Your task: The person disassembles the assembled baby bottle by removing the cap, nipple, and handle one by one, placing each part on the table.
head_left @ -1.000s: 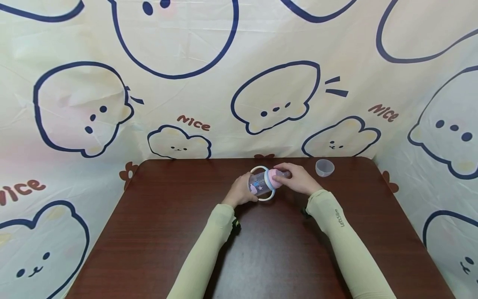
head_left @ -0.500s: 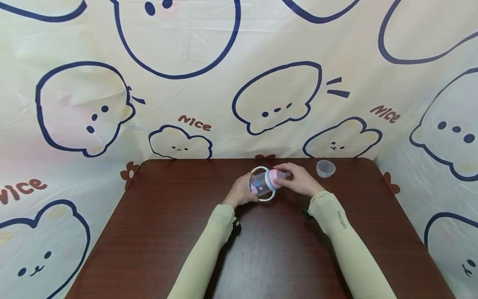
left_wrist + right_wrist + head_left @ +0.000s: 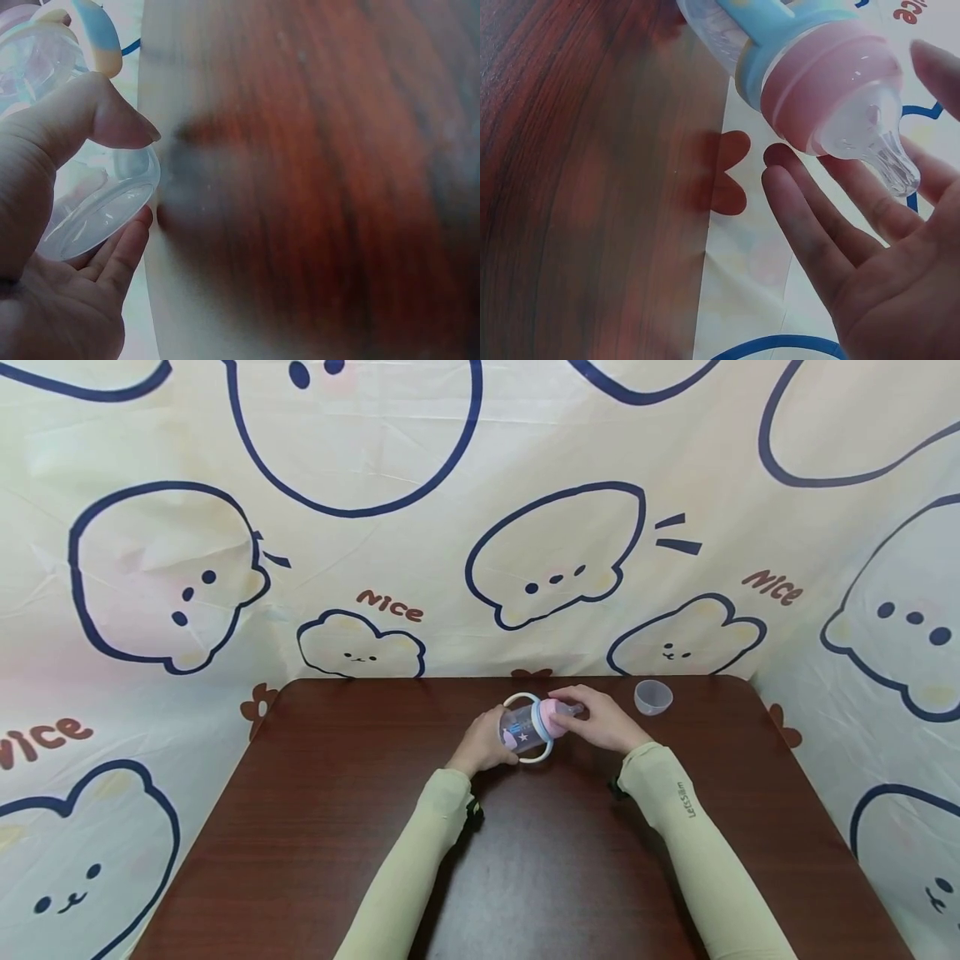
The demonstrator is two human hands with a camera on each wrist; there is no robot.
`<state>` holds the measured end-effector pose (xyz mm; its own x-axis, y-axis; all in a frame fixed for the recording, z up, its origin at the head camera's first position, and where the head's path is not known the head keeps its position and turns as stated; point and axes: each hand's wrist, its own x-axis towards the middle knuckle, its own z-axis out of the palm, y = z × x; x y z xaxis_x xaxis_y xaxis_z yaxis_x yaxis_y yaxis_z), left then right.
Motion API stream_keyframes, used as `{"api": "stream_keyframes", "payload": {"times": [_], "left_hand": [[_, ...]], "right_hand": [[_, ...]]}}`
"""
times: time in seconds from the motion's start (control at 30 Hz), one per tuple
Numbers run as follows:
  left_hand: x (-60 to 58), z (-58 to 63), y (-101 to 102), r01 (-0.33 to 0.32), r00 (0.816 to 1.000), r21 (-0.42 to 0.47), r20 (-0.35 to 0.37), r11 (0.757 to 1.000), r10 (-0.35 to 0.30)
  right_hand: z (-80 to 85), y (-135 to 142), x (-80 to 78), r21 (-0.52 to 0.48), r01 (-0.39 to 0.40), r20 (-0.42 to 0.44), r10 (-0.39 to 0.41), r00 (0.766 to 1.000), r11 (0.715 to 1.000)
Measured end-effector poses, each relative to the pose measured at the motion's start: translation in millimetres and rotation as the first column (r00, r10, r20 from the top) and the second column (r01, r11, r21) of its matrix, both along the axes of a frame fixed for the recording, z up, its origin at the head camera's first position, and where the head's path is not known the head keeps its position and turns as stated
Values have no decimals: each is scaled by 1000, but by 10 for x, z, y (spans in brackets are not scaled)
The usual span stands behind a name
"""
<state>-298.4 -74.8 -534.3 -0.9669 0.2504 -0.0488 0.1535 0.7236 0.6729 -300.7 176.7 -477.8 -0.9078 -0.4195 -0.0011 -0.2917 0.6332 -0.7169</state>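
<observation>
With the left hand (image 3: 483, 745), clasping the clear bottle (image 3: 519, 732) between thumb and fingers, tipped sideways over the far part of the table (image 3: 525, 877)! With the right hand (image 3: 602, 722), holding spread fingers around the pink collar (image 3: 832, 82) and teat (image 3: 874, 135), no telling whether gripping. Spotting a clear cup (image 3: 653, 697), too, near the far edge.

Head view bright, even, fairly sharp; pale glare on my table (image 3: 540, 877), soft shadows beside my sleeves (image 3: 411, 860). Left wrist: table smeared and hazy, washed out behind my left hand (image 3: 30, 199). Right wrist dimmer, tiny highlights on the bottle's pink collar (image 3: 825, 82), table blurry.
</observation>
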Motion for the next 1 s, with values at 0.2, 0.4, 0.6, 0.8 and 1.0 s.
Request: {"api": "stream_keyframes", "payload": {"times": [0.2, 0.4, 0.6, 0.8, 1.0], "left_hand": [[3, -20, -4, 14, 999, -1, -32, 1000, -14], [8, 0, -18, 14, 999, -9, -45, 1000, -14], [-2, -15, -23, 16, 998, -19, -58, 1000, -17], [4, -12, -23, 17, 998, -15, -54, 1000, -18], [1, 1, -17, 2, 1000, 1, -12, 1000, -2]], "right_hand": [[-29, 2, -5, 13, 27, 22, -27, 999, 1000], [-45, -5, -17, 21, 19, 19, -19, 1000, 1000], [-44, -4, -20, 19, 9, -2, -9, 1000, 1000], [-28, -4, -7, 25, 6, -9, -5, 1000, 1000], [5, 3, 24, 12, -4, -2, 4, 1000, 1000]]}}
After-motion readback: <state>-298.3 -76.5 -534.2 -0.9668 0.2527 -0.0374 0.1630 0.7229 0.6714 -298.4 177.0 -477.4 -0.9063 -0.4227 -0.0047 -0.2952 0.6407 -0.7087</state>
